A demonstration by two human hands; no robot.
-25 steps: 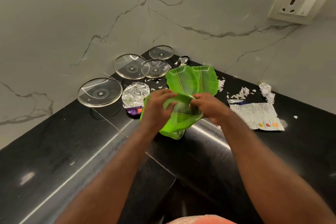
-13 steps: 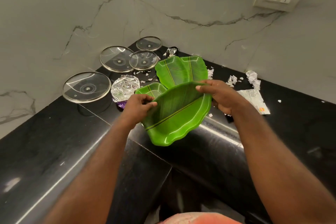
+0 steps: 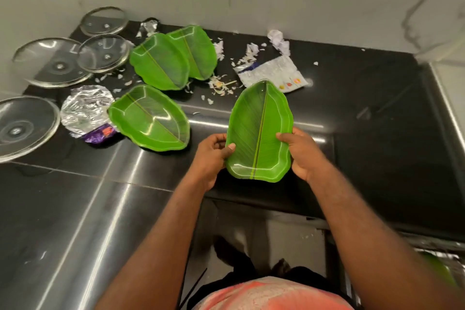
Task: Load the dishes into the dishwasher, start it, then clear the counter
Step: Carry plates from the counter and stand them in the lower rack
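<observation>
I hold a green leaf-shaped plate point(image 3: 259, 131) face up over the front edge of the black counter point(image 3: 377, 113). My left hand point(image 3: 214, 155) grips its left rim with the thumb on top, and my right hand point(image 3: 300, 151) grips its right rim. Another green leaf plate point(image 3: 151, 117) lies on the counter to the left. Two more leaf plates point(image 3: 161, 60) point(image 3: 198, 50) overlap near the back wall. Several glass lids lie at the left: a large lid point(image 3: 24, 126), a second large lid point(image 3: 50, 63) and two small lids point(image 3: 104, 52) point(image 3: 104, 20).
Crumpled foil point(image 3: 84, 108) on a purple wrapper point(image 3: 99, 133) lies beside the near plate. A white printed packet point(image 3: 273, 72), crumpled paper point(image 3: 279, 42) and scattered scraps point(image 3: 220, 84) litter the counter's back. The open dishwasher's edge point(image 3: 437, 254) shows at lower right.
I have lifted the plate off the lower one, turned it lengthwise and brought it right toward me. The view has tilted down and shifted right.
</observation>
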